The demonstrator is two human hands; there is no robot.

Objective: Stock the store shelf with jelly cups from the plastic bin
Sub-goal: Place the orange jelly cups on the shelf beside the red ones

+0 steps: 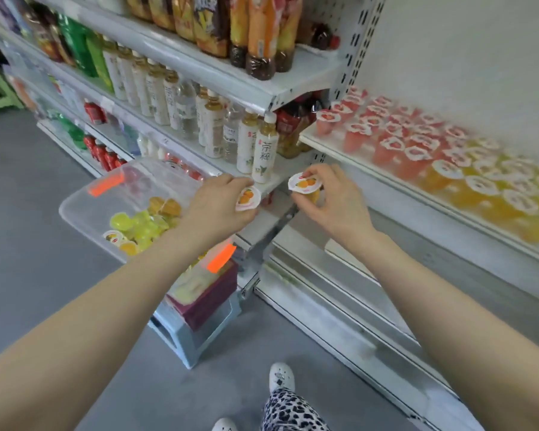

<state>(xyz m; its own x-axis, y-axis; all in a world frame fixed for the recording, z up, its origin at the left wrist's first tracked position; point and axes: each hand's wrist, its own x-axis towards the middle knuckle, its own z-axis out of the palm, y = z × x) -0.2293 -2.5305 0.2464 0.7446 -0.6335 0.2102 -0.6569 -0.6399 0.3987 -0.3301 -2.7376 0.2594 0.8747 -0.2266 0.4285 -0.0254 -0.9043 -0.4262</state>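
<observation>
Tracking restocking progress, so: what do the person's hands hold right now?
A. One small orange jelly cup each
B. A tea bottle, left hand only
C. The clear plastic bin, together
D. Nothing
A: the left hand pinches a small orange jelly cup with a white printed lid, and the right hand grips a second orange jelly cup, near the clear plastic bin.

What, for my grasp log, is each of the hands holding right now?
Left hand: grips an orange jelly cup.
Right hand: pinches a second orange jelly cup.
</observation>
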